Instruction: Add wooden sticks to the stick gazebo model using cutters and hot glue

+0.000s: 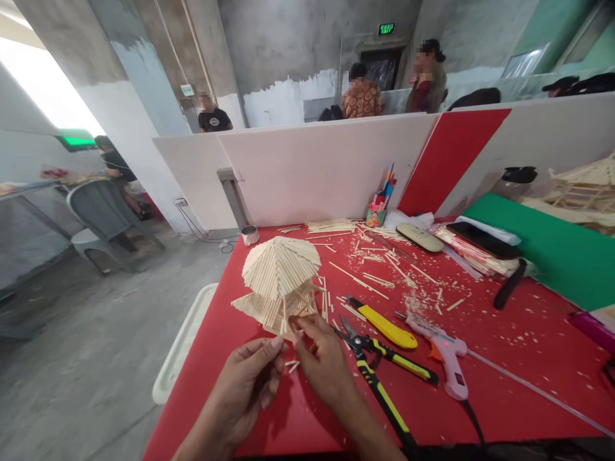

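Note:
A small pavilion model (278, 266) built of thin wooden sticks, with a cone-shaped slatted roof over a stick platform, stands on the red tabletop (216, 390). My left hand (247, 381) is closed in a pinch at the model's front lower edge; what sits between thumb and fingers is too small to make out. Against the front right of the platform, beside a roof post, my right hand (321, 358) has its thumb and fingers curled together, hiding what they hold. A few short stick pieces (292, 366) lie just below the model, between the hands.
Pruning shears (372, 365), a yellow utility knife (384, 323) and a pink glue gun (446, 358) lie right of my hands. Loose sticks (360, 280) and shavings cover the table behind. A pen cup (376, 214) stands by the white partition (307, 173); people are beyond it.

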Demonstrator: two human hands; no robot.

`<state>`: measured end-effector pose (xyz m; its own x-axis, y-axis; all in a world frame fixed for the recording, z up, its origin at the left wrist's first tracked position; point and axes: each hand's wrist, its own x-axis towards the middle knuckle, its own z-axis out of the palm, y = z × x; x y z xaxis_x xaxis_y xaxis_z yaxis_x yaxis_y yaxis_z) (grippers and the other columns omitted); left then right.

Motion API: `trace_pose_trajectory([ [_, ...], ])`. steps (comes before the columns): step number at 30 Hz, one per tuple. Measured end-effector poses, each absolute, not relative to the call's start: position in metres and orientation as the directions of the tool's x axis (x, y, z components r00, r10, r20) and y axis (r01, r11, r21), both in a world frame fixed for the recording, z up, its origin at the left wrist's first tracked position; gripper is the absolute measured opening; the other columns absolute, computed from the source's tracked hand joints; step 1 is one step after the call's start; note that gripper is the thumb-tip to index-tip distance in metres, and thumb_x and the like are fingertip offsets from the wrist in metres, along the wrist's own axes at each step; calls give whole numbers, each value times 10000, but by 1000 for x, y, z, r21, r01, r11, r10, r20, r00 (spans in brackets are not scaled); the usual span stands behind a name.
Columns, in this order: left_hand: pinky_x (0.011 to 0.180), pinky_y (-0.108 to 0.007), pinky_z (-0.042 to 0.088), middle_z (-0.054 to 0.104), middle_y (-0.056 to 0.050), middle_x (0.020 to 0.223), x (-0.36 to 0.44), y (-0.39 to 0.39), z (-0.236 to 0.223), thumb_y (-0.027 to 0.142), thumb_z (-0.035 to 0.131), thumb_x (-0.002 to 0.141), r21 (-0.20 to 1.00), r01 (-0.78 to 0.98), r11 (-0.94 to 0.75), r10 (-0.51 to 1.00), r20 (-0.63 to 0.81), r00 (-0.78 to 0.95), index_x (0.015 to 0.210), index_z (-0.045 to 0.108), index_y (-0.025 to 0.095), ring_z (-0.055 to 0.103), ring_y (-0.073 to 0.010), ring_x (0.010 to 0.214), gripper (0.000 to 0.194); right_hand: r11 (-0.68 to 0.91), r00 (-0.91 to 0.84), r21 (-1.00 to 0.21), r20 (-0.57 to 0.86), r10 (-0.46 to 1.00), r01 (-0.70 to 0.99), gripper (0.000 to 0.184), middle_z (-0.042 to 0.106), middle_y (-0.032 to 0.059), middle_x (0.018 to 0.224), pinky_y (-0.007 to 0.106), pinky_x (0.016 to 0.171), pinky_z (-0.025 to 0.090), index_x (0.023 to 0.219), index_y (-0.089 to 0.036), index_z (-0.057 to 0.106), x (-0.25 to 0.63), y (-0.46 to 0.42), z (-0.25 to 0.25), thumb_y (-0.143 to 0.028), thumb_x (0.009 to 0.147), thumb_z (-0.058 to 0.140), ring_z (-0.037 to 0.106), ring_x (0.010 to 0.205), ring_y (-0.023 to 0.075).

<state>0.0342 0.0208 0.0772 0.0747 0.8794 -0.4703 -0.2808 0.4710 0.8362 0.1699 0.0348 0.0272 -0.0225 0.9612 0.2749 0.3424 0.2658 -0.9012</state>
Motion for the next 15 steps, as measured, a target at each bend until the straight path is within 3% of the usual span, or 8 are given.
trace_pose_trajectory([
  [7, 301, -143, 273, 537, 31, 481, 33, 24, 81, 389, 791, 585, 843, -302, 445, 890, -454, 43, 650, 634, 127, 409, -37, 341, 313, 286, -55, -896, 284, 957, 339, 274, 628, 27, 916, 265, 800, 461, 1039, -231, 648, 163, 36, 28, -172, 836, 473, 579, 883, 155],
  [15, 326, -152, 260, 521, 42, 483, 30, 26, 80, 357, 749, 615, 873, -286, 395, 907, -419, -26, 630, 586, 150, 415, -47, 373, 264, 360, -10, -835, 391, 920, 416, 290, 654, 52, 1001, 296, 841, 470, 1102, -219, 625, 162, 27, 38, -212, 886, 432, 593, 953, 177],
])
